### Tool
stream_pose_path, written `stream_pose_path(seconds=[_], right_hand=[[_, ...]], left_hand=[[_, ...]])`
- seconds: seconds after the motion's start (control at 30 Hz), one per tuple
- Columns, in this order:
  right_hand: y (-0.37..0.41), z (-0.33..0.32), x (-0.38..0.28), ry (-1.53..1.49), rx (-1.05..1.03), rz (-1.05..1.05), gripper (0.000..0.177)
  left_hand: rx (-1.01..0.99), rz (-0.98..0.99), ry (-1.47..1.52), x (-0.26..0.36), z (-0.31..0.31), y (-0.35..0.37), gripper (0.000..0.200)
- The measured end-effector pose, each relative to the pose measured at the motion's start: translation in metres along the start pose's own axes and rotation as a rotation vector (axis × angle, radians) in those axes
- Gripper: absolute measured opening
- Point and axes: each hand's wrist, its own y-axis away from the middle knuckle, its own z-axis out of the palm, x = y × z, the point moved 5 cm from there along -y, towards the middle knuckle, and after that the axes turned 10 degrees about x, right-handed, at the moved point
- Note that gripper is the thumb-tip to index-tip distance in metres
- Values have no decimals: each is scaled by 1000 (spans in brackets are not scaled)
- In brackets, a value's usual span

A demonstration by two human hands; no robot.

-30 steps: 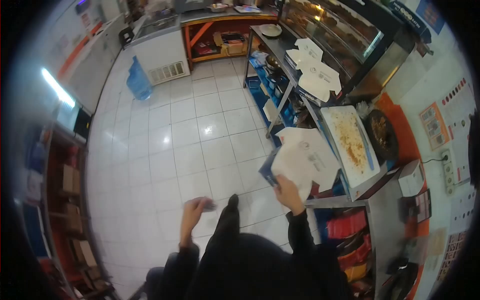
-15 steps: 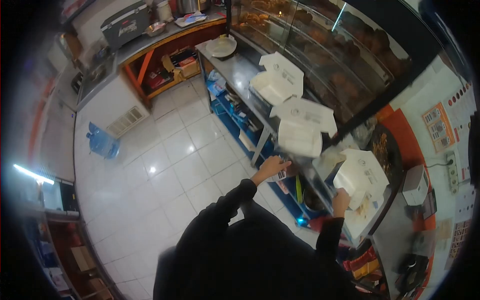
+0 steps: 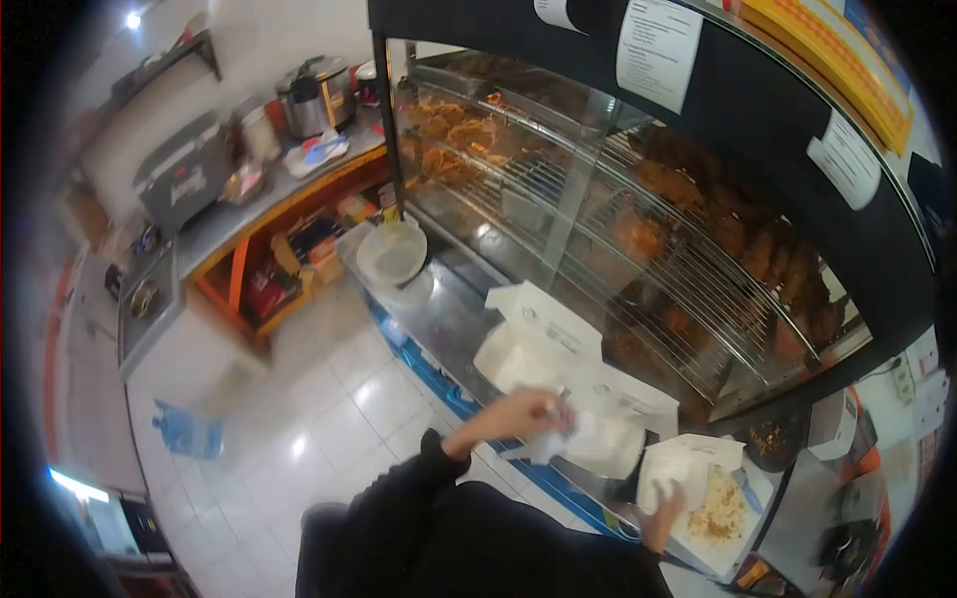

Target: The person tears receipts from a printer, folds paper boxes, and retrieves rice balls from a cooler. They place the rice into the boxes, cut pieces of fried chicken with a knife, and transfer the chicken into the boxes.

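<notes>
My left hand (image 3: 518, 413) is closed on a small, whitish, blurred item (image 3: 550, 439), above the steel counter's front edge. Behind it stand two open white cardboard boxes, one farther left (image 3: 508, 354) and one in the middle (image 3: 605, 439). At the right, my right hand (image 3: 662, 513) touches the front of a third open white box (image 3: 660, 466), its fingers apart. Beside that box lies a white tray with rice-like food and brown crumbs (image 3: 716, 518).
A glass display case (image 3: 573, 214) with wire racks of browned food rises behind the counter. A pale round bowl (image 3: 392, 253) sits at the counter's far left end. Farther back are a cooker (image 3: 315, 97) and a grey cooler (image 3: 184, 171). A blue water bottle (image 3: 187, 433) lies on the floor.
The view has tilted up toward the display case. My left hand has moved up over the counter beside the middle box, with the whitish item in it. My right hand stays at the right box.
</notes>
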Motion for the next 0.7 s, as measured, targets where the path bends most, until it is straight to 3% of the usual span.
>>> stream_pose_path(seconds=[0.03, 0.1, 0.13, 0.17, 0.2, 0.23, 0.3, 0.4, 0.43, 0.5, 0.57, 0.63, 0.7], right_hand=[[1, -9, -3, 58, 67, 53, 71], [-9, -44, -37, 197, 162, 337, 72], [-12, -56, -55, 170, 251, 394, 72], [-8, -67, -70, 153, 332, 452, 72], [-5, -71, -86, 150, 442, 388, 65], [-10, -79, -118, 138, 551, 375, 60], [-7, -69, -146, 126, 631, 464, 57], [-9, -40, -186, 196, 676, 465, 54], [-10, -31, -196, 254, 667, 460, 53], [-21, -22, -218, 239, 638, 442, 51], [-27, -21, -226, 247, 641, 445, 50], [-31, -20, -234, 245, 628, 453, 50], [-36, -18, -235, 160, 582, 540, 52]], left_hand=[[135, 167, -52, 45, -42, -16, 15], [410, 327, 203, 109, -121, -42, 19], [517, 464, 83, 144, -159, -56, 19], [589, 830, 79, 184, -187, -73, 21], [696, 843, -133, 217, -211, -90, 23], [646, 1004, 108, 247, -224, -114, 25], [573, 1254, 49, 277, -251, -171, 20], [929, 1458, -644, 289, -261, -204, 28], [921, 1466, -624, 287, -262, -212, 28], [1200, 1686, -562, 285, -261, -203, 25], [1149, 1604, -590, 284, -265, -207, 21], [960, 1566, -801, 284, -261, -216, 20], [939, 1598, -763, 291, -263, -214, 16]])
